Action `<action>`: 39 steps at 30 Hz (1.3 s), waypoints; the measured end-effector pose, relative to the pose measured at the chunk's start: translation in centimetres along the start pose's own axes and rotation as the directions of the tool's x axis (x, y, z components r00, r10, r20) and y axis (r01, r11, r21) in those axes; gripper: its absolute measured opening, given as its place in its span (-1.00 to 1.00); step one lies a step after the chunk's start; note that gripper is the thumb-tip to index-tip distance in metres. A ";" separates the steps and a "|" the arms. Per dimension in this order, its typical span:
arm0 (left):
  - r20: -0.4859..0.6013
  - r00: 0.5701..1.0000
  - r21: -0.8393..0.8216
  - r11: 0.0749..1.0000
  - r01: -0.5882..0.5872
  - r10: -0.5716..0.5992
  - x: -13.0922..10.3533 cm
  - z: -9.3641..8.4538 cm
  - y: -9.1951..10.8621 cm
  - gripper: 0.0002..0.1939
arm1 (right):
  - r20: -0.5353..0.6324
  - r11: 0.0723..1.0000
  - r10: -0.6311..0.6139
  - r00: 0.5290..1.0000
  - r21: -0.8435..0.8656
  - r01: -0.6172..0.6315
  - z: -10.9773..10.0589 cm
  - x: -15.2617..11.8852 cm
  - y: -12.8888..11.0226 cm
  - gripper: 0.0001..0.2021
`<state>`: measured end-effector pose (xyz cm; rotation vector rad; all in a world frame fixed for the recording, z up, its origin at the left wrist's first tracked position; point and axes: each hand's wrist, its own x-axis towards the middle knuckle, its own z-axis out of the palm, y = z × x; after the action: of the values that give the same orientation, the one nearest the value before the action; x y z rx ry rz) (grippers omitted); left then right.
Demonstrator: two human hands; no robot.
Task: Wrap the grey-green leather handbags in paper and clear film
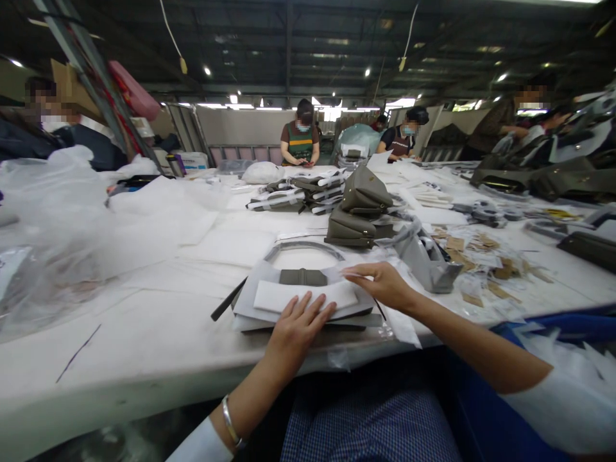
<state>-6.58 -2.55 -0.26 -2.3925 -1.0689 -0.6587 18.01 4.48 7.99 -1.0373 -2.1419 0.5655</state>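
A dark olive handbag [303, 277] lies on the white table in front of me, its handle [303, 246] wrapped and arching away at the far side. White foam sheeting covers most of the bag, and a folded strip of white foam [274, 296] rests across it. My left hand [301, 321] lies with fingers spread on that strip. At the bag's right side, my right hand [380, 283] pinches the edge of a thin white sheet between thumb and fingers. A dark strap [228, 300] sticks out at the bag's left.
Olive bags [356, 218] are stacked behind, beside more wrapped pieces [298, 192]. A grey tape dispenser [428, 260] and scattered brown tags [474, 244] lie to the right. Clear plastic and foam sheets [96, 218] heap at left. A blue bin [486, 385] stands at lower right; co-workers sit across.
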 end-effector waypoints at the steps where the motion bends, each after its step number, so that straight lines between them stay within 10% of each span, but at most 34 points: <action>1: -0.002 1.000 -0.004 1.000 0.002 -0.002 0.0 0.0 0.0 -0.53 | 0.030 0.998 -0.055 0.998 -0.028 0.056 0.4 -1.2 -0.1 -0.77; 13: 0.052 0.996 -0.025 0.997 0.070 -0.069 0.3 -0.4 1.1 -0.59 | -0.033 0.806 -0.513 0.858 -0.363 0.468 4.3 -6.9 0.1 -0.59; 25: 0.159 0.983 -0.026 0.996 -0.084 0.087 1.0 -1.7 2.0 -0.47 | 0.024 0.882 -0.425 0.905 -0.213 0.420 4.0 -8.3 0.6 -0.56; 31: 0.149 0.988 -0.053 0.998 -0.043 0.051 0.6 -1.1 2.3 -0.47 | 0.066 0.988 -0.152 0.986 -0.028 0.154 0.6 -4.1 -0.6 -0.70; 39: 0.143 0.989 -0.043 0.999 -0.031 0.037 0.5 -0.9 2.4 -0.49 | 0.390 0.864 -0.056 0.919 -0.443 0.241 4.7 4.0 1.7 -0.62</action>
<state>-4.67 -4.24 0.31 -2.5193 -1.0787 -0.5074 13.59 8.28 5.30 -1.0646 -2.7641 0.1430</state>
